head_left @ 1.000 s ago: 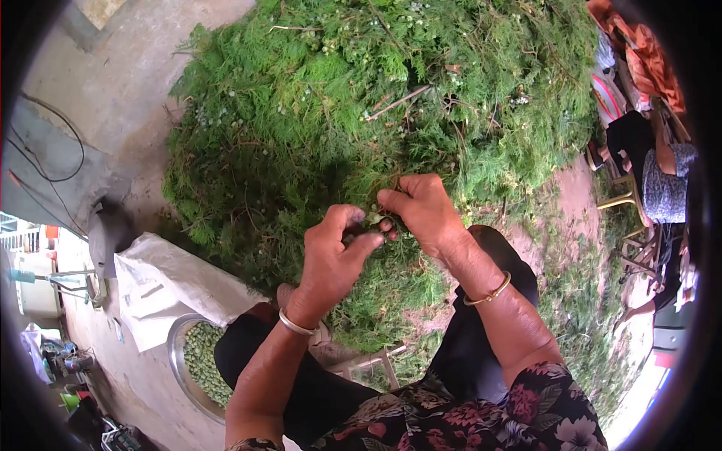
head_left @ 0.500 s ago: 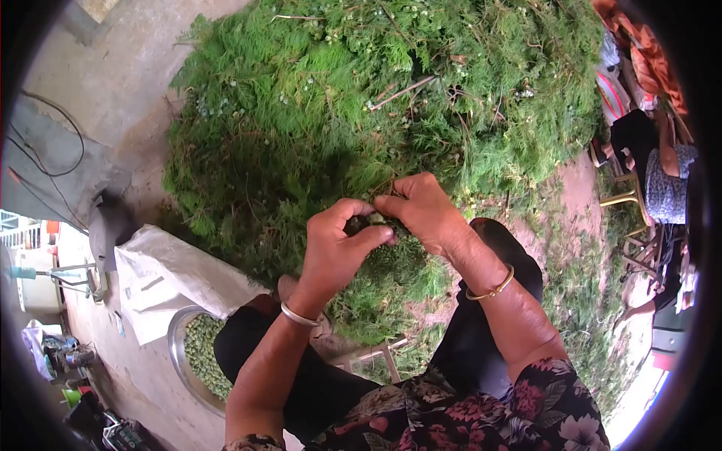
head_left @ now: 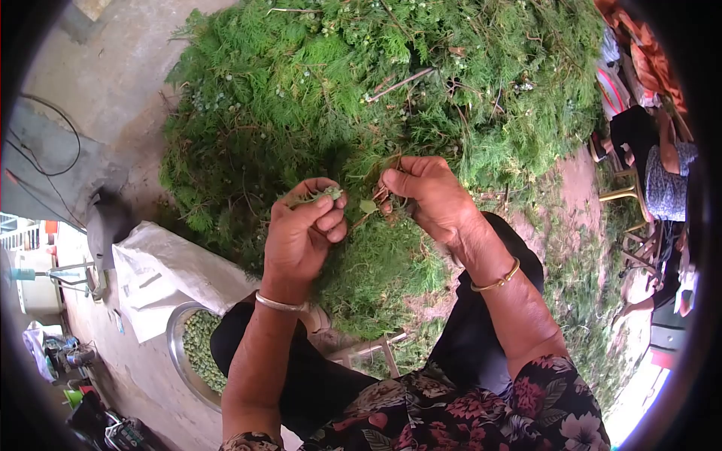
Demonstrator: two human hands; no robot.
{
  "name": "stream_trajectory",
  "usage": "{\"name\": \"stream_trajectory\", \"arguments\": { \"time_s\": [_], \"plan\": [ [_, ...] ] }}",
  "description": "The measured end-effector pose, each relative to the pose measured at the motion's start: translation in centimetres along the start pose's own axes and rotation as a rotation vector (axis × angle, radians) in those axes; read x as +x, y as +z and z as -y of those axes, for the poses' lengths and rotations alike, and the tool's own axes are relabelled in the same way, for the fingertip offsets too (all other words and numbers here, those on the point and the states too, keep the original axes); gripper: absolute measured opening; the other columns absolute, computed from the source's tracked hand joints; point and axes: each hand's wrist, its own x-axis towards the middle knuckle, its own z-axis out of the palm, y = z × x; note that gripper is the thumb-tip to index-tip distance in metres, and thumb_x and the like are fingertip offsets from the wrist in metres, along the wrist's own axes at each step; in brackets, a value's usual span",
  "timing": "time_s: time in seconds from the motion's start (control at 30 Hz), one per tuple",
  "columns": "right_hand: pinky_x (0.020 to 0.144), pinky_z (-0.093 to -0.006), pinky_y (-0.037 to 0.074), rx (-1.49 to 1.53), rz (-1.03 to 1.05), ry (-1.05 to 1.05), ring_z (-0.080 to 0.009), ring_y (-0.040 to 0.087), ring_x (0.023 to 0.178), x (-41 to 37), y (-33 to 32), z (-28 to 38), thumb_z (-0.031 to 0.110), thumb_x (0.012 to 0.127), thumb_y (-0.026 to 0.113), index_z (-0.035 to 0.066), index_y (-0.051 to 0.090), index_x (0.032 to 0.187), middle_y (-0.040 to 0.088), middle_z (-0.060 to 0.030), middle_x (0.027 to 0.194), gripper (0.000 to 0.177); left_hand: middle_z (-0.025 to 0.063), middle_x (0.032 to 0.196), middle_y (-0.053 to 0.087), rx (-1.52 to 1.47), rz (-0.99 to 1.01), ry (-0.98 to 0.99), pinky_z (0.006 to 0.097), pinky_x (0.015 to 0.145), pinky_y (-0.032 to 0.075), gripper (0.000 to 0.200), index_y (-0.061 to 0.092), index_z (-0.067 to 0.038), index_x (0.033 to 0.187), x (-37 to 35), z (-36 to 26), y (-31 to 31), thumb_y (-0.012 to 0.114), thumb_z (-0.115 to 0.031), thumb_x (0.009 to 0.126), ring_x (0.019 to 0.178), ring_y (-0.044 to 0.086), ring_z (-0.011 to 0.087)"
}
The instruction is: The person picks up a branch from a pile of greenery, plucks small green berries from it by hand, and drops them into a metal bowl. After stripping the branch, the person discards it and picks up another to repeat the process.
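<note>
**Above the near part of the leafy heap (head_left: 361, 98), greenery in both hands**

The left hand (head_left: 297, 233) has its thumb and forefinger closed on a small green piece (head_left: 329, 195), with the other fingers curled loosely below. Just to its right, apart from it, the right hand (head_left: 435, 194) pinches a thin brown-stemmed sprig (head_left: 380, 197) between thumb and bent fingers; how firmly they press cannot be told. A pale green leaf (head_left: 368, 206) shows at the sprig's left side, in the gap between the hands.

Both bits look very light. The sprig's stems should be slim and springy, apt to snap if bent sharply, while the leafy parts are likely soft and easily crushed or torn. The woody stem seems the surest place to hold, with a fingertip pinch; the small piece calls for a gentler one.

At near left, a metal basin (head_left: 172, 347) holds small green pieces (head_left: 200, 349), beside a white sheet (head_left: 177, 274).
</note>
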Motion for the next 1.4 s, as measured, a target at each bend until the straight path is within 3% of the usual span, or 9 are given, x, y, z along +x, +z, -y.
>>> {"name": "stream_trajectory", "arguments": {
  "time_s": [0.13, 0.2, 0.33, 0.5, 0.7, 0.87, 1.17, 1.23, 1.4],
  "plan": [
    [0.047, -0.025, 0.045, 0.041, -0.004, -0.081, -0.012, 0.058, 0.058, 0.5, 0.2, -0.5, 0.008, 0.089, 0.058, -0.005, 0.061, 0.084, 0.061, -0.0058, 0.068, 0.014, 0.0141, 0.088, 0.055, -0.103, 0.025, -0.046, 0.0274, 0.049, 0.042, 0.026, 0.051, 0.004, 0.109, -0.5, -0.4, 0.5, 0.057, -0.005, 0.085, 0.055, 0.047, 0.0127],
    [0.051, -0.0261, 0.047, 0.0, 0.029, -0.138, -0.0105, 0.057, 0.058, 0.0, 0.5, -0.1, 0.007, 0.087, 0.058, -0.004, 0.062, 0.082, 0.061, -0.0048, 0.067, 0.013, 0.0158, 0.084, 0.058, 0.087, -0.007, -0.033, 0.0317, 0.049, 0.046, 0.023, 0.052, 0.006, 0.105, -0.7, -0.2, 0.9, 0.056, -0.004, 0.085, 0.058, 0.053, 0.0172],
    [0.056, -0.0222, 0.047, -0.411, 0.047, -0.313, -0.0074, 0.057, 0.061, -0.1, 0.7, -0.5, 0.009, 0.085, 0.063, -0.004, 0.064, 0.089, 0.063, -0.0039, 0.071, 0.013, 0.0105, 0.074, 0.061, 0.238, -0.056, -0.004, 0.0283, 0.048, 0.048, 0.016, 0.06, 0.006, 0.095, -1.1, 0.1, 2.1, 0.062, -0.005, 0.084, 0.055, 0.057, 0.0156],
    [0.056, -0.0215, 0.047, -0.476, 0.169, -0.288, -0.0049, 0.057, 0.064, -0.5, 1.3, -0.1, 0.004, 0.082, 0.066, -0.003, 0.067, 0.095, 0.064, -0.0035, 0.071, 0.014, 0.0075, 0.07, 0.06, 0.424, -0.03, -0.064, 0.0265, 0.046, 0.046, 0.013, 0.061, 0.005, 0.088, -1.1, -0.5, 1.5, 0.065, -0.007, 0.083, 0.053, 0.056, 0.0131],
    [0.058, -0.023, 0.046, -0.494, 0.211, -0.359, -0.0057, 0.056, 0.065, -0.1, 1.0, -0.9, 0.006, 0.082, 0.065, -0.004, 0.067, 0.088, 0.063, -0.0036, 0.069, 0.011, 0.0077, 0.069, 0.06, 0.451, -0.076, -0.056, 0.0268, 0.043, 0.044, 0.015, 0.059, 0.004, 0.084, -1.1, -0.1, 1.4, 0.066, -0.009, 0.083, 0.051, 0.054, 0.0126],
    [0.05, -0.0293, 0.041, -0.707, 0.085, -0.478, -0.0092, 0.048, 0.056, 0.1, 1.2, -1.8, 0.006, 0.082, 0.058, -0.006, 0.057, 0.075, 0.055, -0.0078, 0.058, 0.014, 0.007, 0.069, 0.06, 0.415, -0.07, -0.096, 0.0258, 0.043, 0.045, 0.017, 0.06, 0.004, 0.084, -0.9, 0.5, 1.5, 0.067, -0.012, 0.084, 0.051, 0.055, 0.0119],
    [0.05, -0.0266, 0.04, -0.348, 0.207, -0.318, -0.0084, 0.048, 0.057, -0.6, 1.2, -1.4, 0.012, 0.086, 0.056, -0.004, 0.059, 0.083, 0.054, -0.0029, 0.061, 0.017, 0.01, 0.072, 0.058, 0.214, 0.074, -0.163, 0.0286, 0.042, 0.044, 0.026, 0.057, 0.0, 0.092, -1.1, 0.6, 0.8, 0.063, -0.025, 0.089, 0.05, 0.052, 0.0126],
    [0.052, -0.0257, 0.04, -0.312, 0.167, -0.288, -0.0076, 0.048, 0.058, -0.5, 1.1, -1.2, 0.013, 0.087, 0.057, -0.003, 0.06, 0.084, 0.055, -0.0018, 0.062, 0.017, 0.0129, 0.076, 0.059, -0.025, 0.136, -0.199, 0.0306, 0.043, 0.045, 0.018, 0.057, 0.002, 0.092, -1.2, 0.3, 0.5, 0.061, -0.015, 0.087, 0.051, 0.053, 0.0154],
    [0.051, -0.0245, 0.04, -0.209, -0.033, -0.323, -0.0065, 0.049, 0.059, 0.3, 0.8, -1.2, 0.013, 0.087, 0.059, -0.003, 0.06, 0.08, 0.055, -0.0003, 0.063, 0.018, 0.0126, 0.077, 0.059, 0.0, 0.036, -0.003, 0.0293, 0.048, 0.048, 0.016, 0.058, 0.001, 0.094, -1.2, -1.1, 1.7, 0.061, -0.01, 0.082, 0.056, 0.055, 0.0157]
  ]
}}
